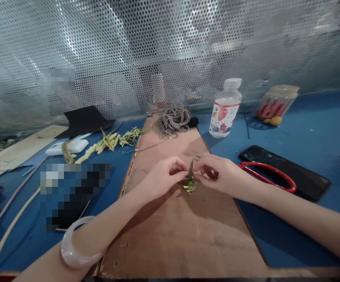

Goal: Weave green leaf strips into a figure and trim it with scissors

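Note:
A small green leafy piece (190, 183) is held upright over the brown board (187, 235), its pointed tip rising between my fingertips. My left hand (166, 176) pinches it from the left, thumb and index finger together. From the right, my right hand (213, 170) has its thumb and fingers closed at the same piece. The exact contact of the fingertips is too small to tell. A pale bangle (70, 250) circles my left wrist.
Grey cord (174, 120) lies coiled at the board's far end. A bottle (225, 109), a jar (277, 103), a black phone (287, 172) and red handles (275, 172) are on the right. Leafy pieces (109, 141), a white adapter (70, 147) and cables (13, 231) lie left.

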Tool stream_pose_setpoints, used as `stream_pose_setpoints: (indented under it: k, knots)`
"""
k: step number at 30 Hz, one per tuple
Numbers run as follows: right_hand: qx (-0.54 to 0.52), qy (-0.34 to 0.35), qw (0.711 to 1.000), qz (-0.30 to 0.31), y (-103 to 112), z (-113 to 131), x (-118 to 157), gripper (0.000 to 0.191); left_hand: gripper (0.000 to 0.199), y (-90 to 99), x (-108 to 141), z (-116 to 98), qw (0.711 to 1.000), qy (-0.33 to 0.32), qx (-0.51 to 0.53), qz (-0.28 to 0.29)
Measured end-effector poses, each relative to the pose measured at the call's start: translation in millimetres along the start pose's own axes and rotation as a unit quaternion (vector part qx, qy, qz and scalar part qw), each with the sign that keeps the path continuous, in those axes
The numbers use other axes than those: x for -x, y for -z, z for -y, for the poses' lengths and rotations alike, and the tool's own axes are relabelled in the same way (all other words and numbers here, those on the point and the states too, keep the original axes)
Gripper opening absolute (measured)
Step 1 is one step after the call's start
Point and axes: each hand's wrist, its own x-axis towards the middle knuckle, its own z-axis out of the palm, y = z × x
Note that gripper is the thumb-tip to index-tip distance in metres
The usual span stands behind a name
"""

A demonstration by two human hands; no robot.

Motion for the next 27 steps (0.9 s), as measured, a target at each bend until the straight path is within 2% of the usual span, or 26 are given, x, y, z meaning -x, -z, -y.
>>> stream_pose_setpoints:
  k: [13, 27]
  knots:
    - [0.066, 0.046, 0.997, -0.004, -4.8, 0.3, 2.0, 0.010, 0.010, -0.2, -0.7, -1.0, 1.000, 0.005, -0.007, -0.002]
    - [0.091, 0.047, 0.995, 0.001, -7.1, -0.6, 2.4, 0.010, 0.009, -1.1, -0.8, -1.3, 1.000, 0.014, 0.000, -0.011]
